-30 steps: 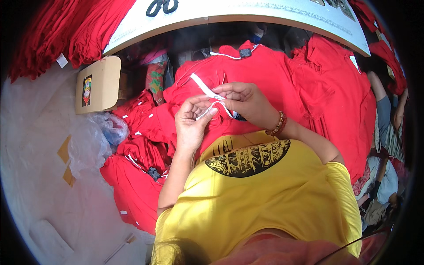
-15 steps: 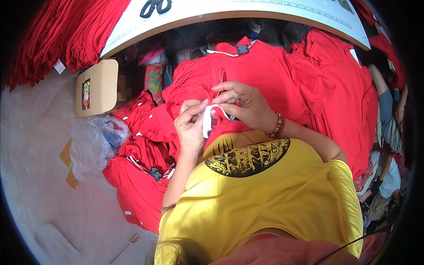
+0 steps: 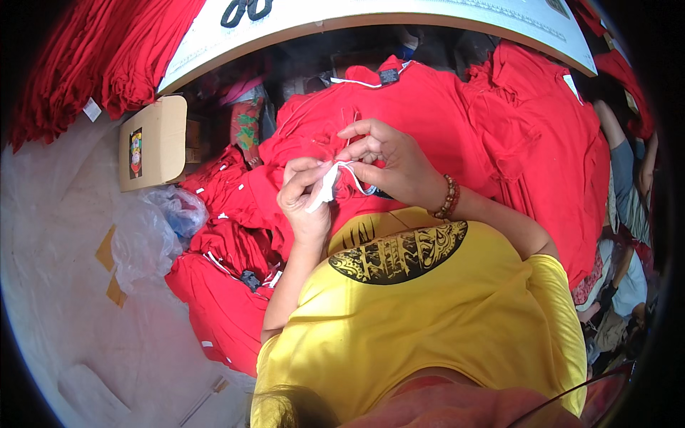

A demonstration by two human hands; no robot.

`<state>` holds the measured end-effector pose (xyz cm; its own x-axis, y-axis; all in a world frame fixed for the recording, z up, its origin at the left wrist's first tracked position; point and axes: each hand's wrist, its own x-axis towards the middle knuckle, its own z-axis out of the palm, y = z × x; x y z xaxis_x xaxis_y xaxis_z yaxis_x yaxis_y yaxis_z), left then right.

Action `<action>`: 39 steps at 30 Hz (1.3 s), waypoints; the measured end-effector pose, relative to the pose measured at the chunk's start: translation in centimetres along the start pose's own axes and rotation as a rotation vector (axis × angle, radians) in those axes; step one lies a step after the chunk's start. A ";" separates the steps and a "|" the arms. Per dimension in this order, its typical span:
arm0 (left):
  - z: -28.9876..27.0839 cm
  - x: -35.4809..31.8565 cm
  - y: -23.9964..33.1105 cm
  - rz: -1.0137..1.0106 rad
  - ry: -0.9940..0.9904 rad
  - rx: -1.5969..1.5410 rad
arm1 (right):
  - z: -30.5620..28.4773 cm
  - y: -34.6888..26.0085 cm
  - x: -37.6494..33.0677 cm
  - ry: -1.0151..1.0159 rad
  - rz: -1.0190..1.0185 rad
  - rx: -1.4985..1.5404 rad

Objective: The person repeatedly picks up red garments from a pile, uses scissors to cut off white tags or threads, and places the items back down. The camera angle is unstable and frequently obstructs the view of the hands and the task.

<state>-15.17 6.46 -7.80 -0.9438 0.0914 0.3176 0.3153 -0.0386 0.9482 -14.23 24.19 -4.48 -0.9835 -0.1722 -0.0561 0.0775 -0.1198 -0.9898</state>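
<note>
My left hand [image 3: 305,198] is closed, with thumb and fingers pinching a white fabric label [image 3: 322,194] that hangs toward its palm. Close beside it, my right hand [image 3: 399,162] pinches a thin white tape [image 3: 367,190] attached at the same spot, its upper fingers bent and raised. Both sets of fingertips nearly meet over a red garment [image 3: 414,128], which spreads across my lap and beyond. Loose red threads [image 3: 349,123] stick up just above the fingertips. How the label joins the tape is partly covered by my fingers.
Black-handled scissors [image 3: 246,10] lie on a white table [image 3: 314,16] ahead. Hanging red garments [image 3: 135,57] fill the far left, above a cardboard box [image 3: 160,143] and a clear plastic bag [image 3: 153,232]. More red garments [image 3: 214,307] are heaped at my left.
The white label, hanging straight down before, now slants to the left. My hands stay close together and have shifted slightly left and up.
</note>
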 end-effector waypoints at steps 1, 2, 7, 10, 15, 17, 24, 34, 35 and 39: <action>-0.3 0.1 0.0 0.023 -0.025 0.043 | -0.1 0.0 0.0 -0.003 -0.017 -0.051; -0.6 0.3 0.0 0.046 -0.048 0.087 | -0.2 0.0 0.1 -0.008 -0.036 -0.102; -0.2 0.8 0.8 -0.066 -0.061 0.061 | -0.4 -0.5 0.4 -0.032 -0.117 -0.259; -0.2 0.9 0.5 -0.091 -0.057 -0.033 | -0.4 -0.4 0.5 -0.020 -0.167 -0.266; -0.1 0.9 0.8 -0.224 -0.029 -0.117 | -0.6 0.1 0.5 -0.037 -0.186 -0.231; -0.4 1.0 0.9 -0.268 0.024 -0.104 | -1.3 0.2 0.7 -0.003 -0.346 -0.270; -1.9 2.4 2.6 -0.172 0.069 -0.187 | -1.3 0.3 0.9 0.010 -0.572 -0.663; 0.4 6.9 12.6 0.219 -0.123 -0.223 | -6.9 -15.3 -1.6 -0.249 -0.670 -0.606; 0.7 8.2 11.0 0.295 -0.221 0.094 | -7.6 -14.8 -1.4 -0.271 -0.604 -0.644; 3.3 6.8 3.4 0.153 -0.265 0.088 | -10.4 -5.9 -1.6 -0.112 -0.304 -0.654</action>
<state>-20.22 10.23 -2.38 -0.8298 0.3478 0.4364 0.4700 0.0138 0.8826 -14.79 35.36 0.08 -0.9206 -0.3274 0.2128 -0.3445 0.4244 -0.8374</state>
